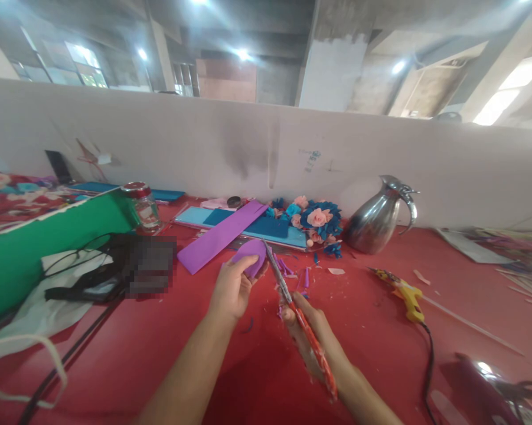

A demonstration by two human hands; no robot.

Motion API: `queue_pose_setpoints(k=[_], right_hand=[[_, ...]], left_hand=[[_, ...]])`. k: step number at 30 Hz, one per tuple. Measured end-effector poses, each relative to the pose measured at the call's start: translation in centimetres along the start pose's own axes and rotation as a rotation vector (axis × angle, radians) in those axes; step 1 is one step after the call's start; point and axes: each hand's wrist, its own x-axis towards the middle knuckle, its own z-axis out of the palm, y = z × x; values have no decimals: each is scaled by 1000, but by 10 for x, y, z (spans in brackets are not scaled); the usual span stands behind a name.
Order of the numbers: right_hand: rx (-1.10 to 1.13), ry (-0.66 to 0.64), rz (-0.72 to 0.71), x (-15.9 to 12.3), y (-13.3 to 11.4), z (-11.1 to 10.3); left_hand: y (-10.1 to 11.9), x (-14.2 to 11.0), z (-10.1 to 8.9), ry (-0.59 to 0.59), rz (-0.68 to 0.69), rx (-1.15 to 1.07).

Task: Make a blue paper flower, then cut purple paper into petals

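Pinched in my left hand (234,287) is a rounded purple piece (253,252) of paper or thin foam. My right hand (312,330) is closed around scissors (287,295) with red handles. Their blades point up and away, with the tips beside the right edge of the purple piece; whether they touch it I cannot tell. Small purple scraps (287,268) lie on the red table just beyond the blades. Behind my left hand, a long purple strip (221,237) rests slantwise across light and dark blue sheets (270,225).
Pink and blue flowers (321,219) lie at the back beside a metal jug (376,215). A yellow glue gun (405,295) with a black cord is at right. At left stand a glass jar (144,209) and a green panel (66,242), near a black bag (101,265).
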Motion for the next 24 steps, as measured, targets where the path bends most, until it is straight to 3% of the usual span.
queue_pose_setpoints(k=[6, 11, 14, 18, 24], right_hand=[[38, 42, 32, 0, 3, 2], [270, 151, 129, 6, 9, -3], [304, 218, 101, 12, 7, -9], [388, 150, 138, 18, 7, -14], [496, 22, 239, 20, 12, -9]], left_hand=[[2, 6, -4, 41, -37, 34], [-2, 8, -9, 46, -107, 178], [-9, 6, -8, 11, -176, 213], [-14, 4, -6, -19, -227, 212], [-16, 9, -12, -25, -117, 280]])
